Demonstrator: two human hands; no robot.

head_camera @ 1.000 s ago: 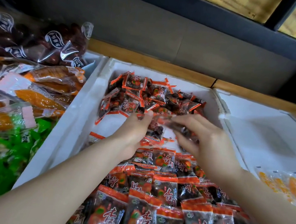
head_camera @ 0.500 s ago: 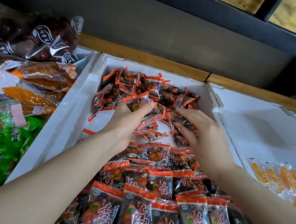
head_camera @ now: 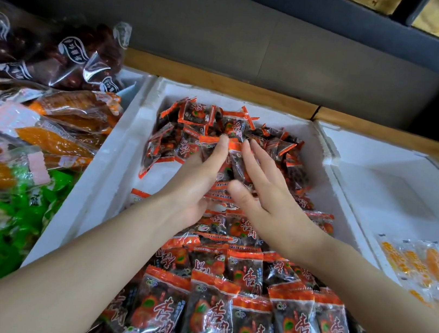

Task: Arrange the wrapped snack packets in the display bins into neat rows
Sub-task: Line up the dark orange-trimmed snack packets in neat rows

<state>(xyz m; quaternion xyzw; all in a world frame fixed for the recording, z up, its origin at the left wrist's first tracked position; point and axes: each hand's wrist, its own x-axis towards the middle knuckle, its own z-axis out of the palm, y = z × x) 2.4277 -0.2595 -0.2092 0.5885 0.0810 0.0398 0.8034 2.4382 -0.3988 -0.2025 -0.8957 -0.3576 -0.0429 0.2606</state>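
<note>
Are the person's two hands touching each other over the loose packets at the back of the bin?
Apart. The head view shows red packets in the gap between the left hand and right hand.

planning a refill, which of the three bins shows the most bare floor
The right bin: its white floor is mostly bare, with yellow packets only at the near edge. Red packets cover most of the middle bin; the left bin is piled full.

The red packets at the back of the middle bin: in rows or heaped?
Heaped: the far packets lie tilted and crossed over one another, unlike the near packets, which lie in rows.
</note>
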